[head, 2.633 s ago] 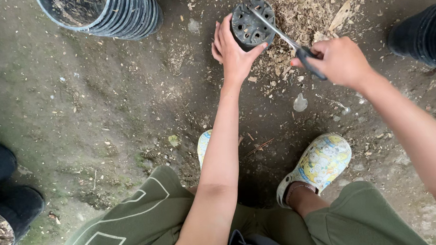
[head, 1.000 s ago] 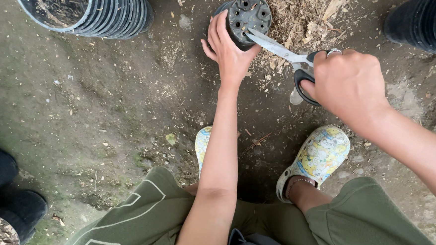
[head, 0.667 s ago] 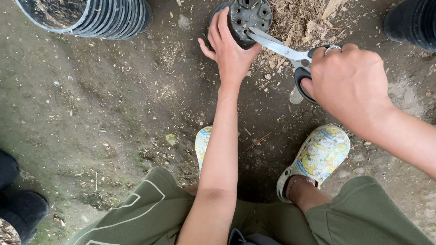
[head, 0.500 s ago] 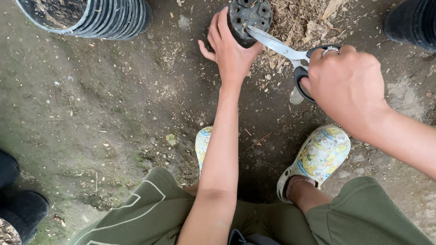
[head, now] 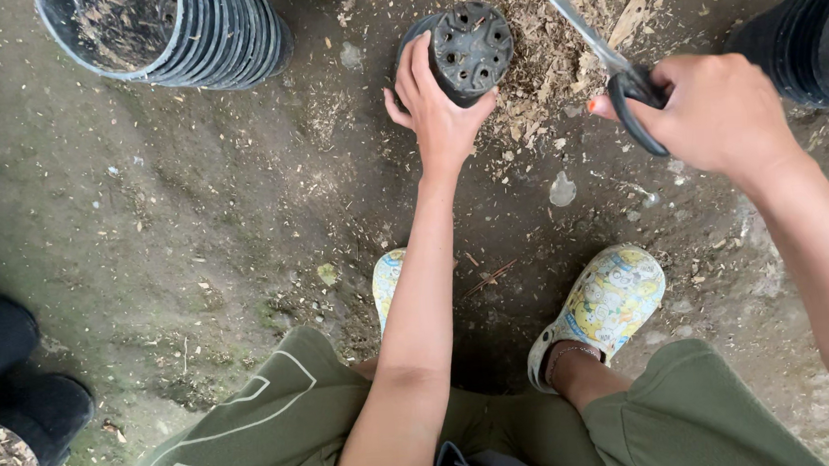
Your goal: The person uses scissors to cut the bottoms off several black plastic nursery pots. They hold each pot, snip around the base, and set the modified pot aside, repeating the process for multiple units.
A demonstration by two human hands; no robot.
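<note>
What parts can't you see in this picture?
Head view only:
- Scissors: blade tips cut off by the top edge; handles hidden in the right hand.
- Small black pot: the side under the left hand is covered.
- Stack of pots: top cut off.
- Right-edge pots: mostly cropped.

Pot stacks flanking open ground

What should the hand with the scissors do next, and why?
Probably bring the scissors back down to the small black pot. The left hand holds that pot on its side, its holed bottom facing up, while the right hand holds the scissors lifted clear of it, blades pointing away.
</note>
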